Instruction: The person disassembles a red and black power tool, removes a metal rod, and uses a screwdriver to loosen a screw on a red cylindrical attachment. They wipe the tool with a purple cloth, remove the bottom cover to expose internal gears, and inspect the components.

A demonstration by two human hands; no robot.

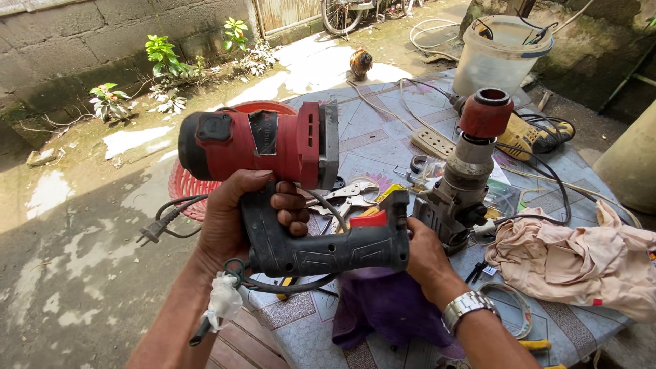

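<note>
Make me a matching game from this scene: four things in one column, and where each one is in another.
Things:
1. red and black power tool
2. white bucket
3. beige cloth
4. purple cloth

Places:
A. spread on the table's right side
B. on the ground beyond the table
C. held up in the left hand and right hand
D. on the table, under the tool's dark grip

Pairs: 1-C, 2-B, 3-A, 4-D

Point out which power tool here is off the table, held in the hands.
The red-and-black power tool, gripped by both hands; the grey tool with the red cap stands on the table.
</note>
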